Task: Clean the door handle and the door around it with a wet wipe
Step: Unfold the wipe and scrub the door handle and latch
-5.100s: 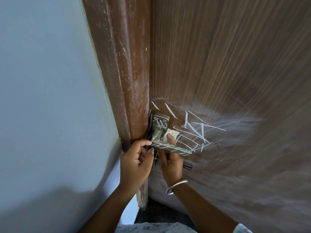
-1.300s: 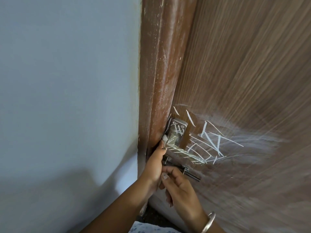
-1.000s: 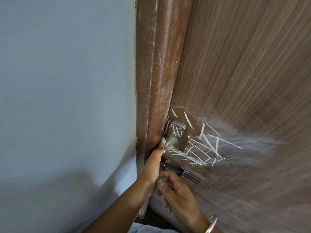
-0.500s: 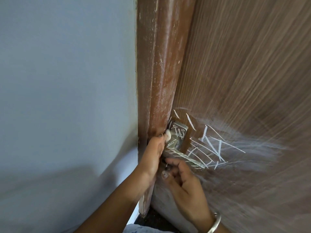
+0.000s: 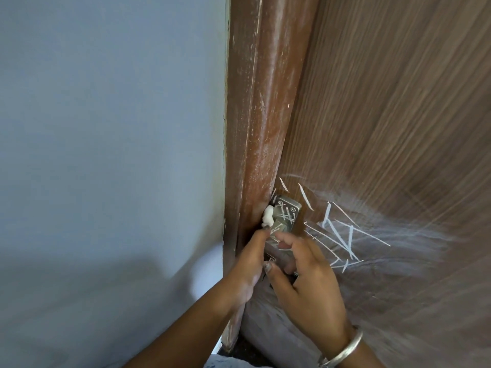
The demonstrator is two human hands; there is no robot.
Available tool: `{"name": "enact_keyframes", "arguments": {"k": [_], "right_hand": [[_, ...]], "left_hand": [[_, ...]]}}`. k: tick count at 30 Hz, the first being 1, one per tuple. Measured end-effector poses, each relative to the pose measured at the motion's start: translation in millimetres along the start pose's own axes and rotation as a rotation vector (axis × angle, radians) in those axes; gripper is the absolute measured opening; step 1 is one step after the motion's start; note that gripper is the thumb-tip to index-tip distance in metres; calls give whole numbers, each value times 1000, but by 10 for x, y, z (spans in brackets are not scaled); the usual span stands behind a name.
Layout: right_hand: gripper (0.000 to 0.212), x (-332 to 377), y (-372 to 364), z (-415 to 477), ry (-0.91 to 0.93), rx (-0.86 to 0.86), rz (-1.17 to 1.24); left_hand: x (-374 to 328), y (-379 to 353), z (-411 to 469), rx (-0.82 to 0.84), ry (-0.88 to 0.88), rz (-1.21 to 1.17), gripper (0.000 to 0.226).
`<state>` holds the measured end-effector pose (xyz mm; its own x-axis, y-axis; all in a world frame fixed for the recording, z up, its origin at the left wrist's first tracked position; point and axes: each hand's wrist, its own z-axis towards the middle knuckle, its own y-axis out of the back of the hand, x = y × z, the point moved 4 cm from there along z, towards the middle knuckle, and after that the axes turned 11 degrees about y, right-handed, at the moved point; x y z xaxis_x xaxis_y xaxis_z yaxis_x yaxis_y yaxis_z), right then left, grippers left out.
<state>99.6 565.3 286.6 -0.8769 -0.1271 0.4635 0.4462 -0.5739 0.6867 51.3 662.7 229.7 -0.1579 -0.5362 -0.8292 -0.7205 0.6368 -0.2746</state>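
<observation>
Blue-grey wall (image 5: 106,128) fills the left half of my head view. The right half is the wood-grain door (image 5: 385,115), seen from close and low, its grain streaking away upward. Between them runs the red-brown door frame (image 5: 261,115), rounded, glossy and flecked with pale scuffs. A broad whitish smear (image 5: 398,248) hazes the door's lower part, right of the hardware. Over it lie sharp white chalk marks (image 5: 342,235) in crossing strokes, with a few more above the plate.

Both forearms come up from the bottom edge. The right hand (image 5: 308,282), nearer the lens, lies over the lever of the door handle (image 5: 287,215). I read its fingers as curled round the lever, thumb below, gripping it. The lever itself is hidden under that hand. Only the metal back plate shows, upright on the door just beside the frame, with white lines scribbled on it. A silver bangle (image 5: 344,347) sits on the right wrist.

The left hand (image 5: 248,266) reaches up along the frame, fingertips pinching the wet wipe (image 5: 267,218). The wipe is a small white wad, pressed into the seam where the plate's left edge meets the frame. Both hands are slightly blurred. Below the handle a bit of dark metal fitting (image 5: 271,260) peeks out between the two hands; I can't tell what it is.
</observation>
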Motion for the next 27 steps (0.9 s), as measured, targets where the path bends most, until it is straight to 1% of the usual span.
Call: {"name": "enact_keyframes", "arguments": {"k": [2,6,9,12,15,16,17,18,20,21,22,24,27], "right_hand": [[48,-9,39,-7,-7,10,-25],[45,-35,70,100,-17,54,-167],[39,11,17,242,24,148,-292],[31,43,-25,354,38,221,-395],[39,13,-112,462,33,309,-495],[40,-1,-134,493,27,336,-529],[37,-10,-147,524,21,353,-550],[31,-12,-156,550,15,362,-559],[19,-13,-167,590,15,364,-571],[16,-23,-169,597,12,361,-571],[16,-42,-166,599,6,355,-563],[17,-105,-149,600,3,341,-545],[24,-175,-99,577,15,300,-478]], "left_hand": [[-63,-14,4,-21,11,7,39],[-286,-52,10,-26,14,136,46],[-350,-54,-1,-32,15,150,53],[-342,-39,-33,-70,27,91,49],[-368,-29,-118,-96,9,120,44],[-380,-23,-161,-107,5,143,40],[-386,-16,-189,-121,-3,150,38],[-384,-6,-214,-137,-20,143,39],[-359,8,-247,-206,-90,210,46],[-351,-1,-280,-247,-142,246,43],[-341,-19,-315,-277,-184,278,38],[-320,-64,-355,-306,-241,324,35],[-351,-87,-350,-288,-231,301,25]]}}
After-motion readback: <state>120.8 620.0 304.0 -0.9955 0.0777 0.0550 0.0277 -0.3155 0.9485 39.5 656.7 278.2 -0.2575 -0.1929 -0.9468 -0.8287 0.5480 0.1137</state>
